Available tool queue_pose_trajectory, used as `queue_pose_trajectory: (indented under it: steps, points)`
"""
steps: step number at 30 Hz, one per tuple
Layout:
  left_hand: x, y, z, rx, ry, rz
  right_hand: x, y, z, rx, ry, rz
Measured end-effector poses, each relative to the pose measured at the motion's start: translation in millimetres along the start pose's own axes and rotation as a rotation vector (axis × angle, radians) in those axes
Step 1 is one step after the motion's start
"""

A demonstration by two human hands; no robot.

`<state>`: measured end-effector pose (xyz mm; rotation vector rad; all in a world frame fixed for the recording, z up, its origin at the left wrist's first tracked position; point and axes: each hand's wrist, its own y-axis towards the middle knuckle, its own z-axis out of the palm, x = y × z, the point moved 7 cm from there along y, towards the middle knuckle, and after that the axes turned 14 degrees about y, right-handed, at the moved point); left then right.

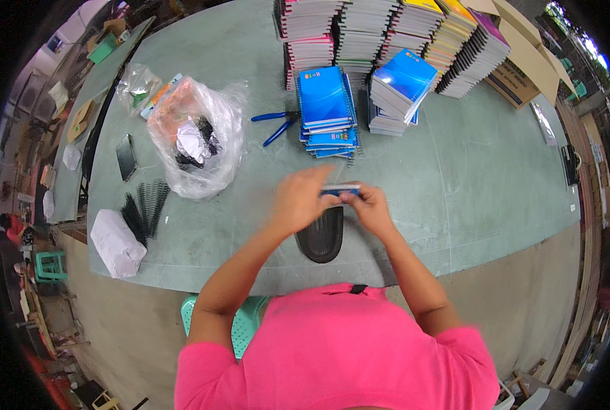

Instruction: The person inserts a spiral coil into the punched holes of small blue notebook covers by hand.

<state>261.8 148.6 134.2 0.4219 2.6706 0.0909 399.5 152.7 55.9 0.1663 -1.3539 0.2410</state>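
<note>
A small blue notebook stands nearly edge-on between my hands above the table's near side. My right hand pinches its right end with thumb and fingers. At its left end is my left hand, slightly blurred, thumb against the notebook and fingers curving over it. Just below lies a black rounded pad, shaped like a shoe sole. Beyond my hands, a stack of blue spiral notebooks rests beside blue-handled pliers. Another stack of blue notebooks sits to its right.
Tall stacks of spiral notebooks line the far side, with a cardboard box at far right. Leftward on the green table lie a clear plastic bag, black spiral coils, a white wrapped bundle and a dark phone-like slab.
</note>
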Motion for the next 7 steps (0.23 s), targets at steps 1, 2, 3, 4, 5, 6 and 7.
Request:
queue_pose_trajectory:
  steps: [1,2,3,4,5,6,7]
  points:
    - [12.6,-0.6,-14.9,0.095,-0.025,-0.09,12.8,-0.5,-0.9,-0.012,0.078,0.036]
    - [25.4,-2.5,-22.3,0.19,-0.051,-0.181,24.4,2.7,-2.7,-0.014,0.077,-0.002]
    - [31.3,-2.6,-39.3,0.019,-0.144,-0.181,36.7,9.1,-4.0,-0.01,0.076,-0.043]
    - [37.7,-3.4,-54.7,-0.154,-0.237,-0.179,53.6,16.8,-1.2,-0.005,0.074,-0.085]
    - [44.8,-6.0,-69.9,-0.327,-0.328,-0.173,76.6,21.6,2.4,-0.078,0.013,-0.187]
    - [52.5,-7.8,-78.4,-0.412,-0.309,-0.207,113.1,25.5,13.5,-0.087,-0.141,-0.403]
    - [60.1,-10.2,-87.0,-0.494,-0.286,-0.244,150.6,30.6,27.5,-0.094,-0.29,-0.618]
